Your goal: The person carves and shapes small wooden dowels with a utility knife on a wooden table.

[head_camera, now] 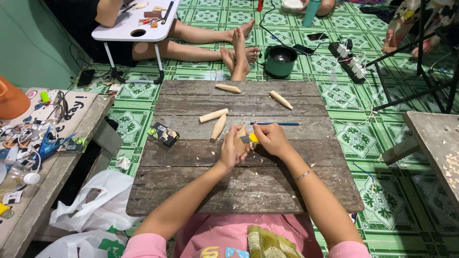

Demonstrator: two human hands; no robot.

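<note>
My left hand point(233, 147) clamped the wooden peg point(240, 138) steady mid-table point(191, 188) while my right hand point(271, 138), closed on a yellow-handled knife point(249, 138), shaved it.

- 1 view only, from a camera worn on the person's head, so no second view shares any part of the scene.
- It looks steeply down and forward over the person's own lap and forearms.
- It sits close: left hand point(234, 148) and right hand point(270, 139) meet near the frame's middle.
- Beyond that grip the wooden table point(244, 186) runs away from the camera; farther still, tiled floor point(354, 138) and another person's legs point(205, 40) fill the top edge.
</note>
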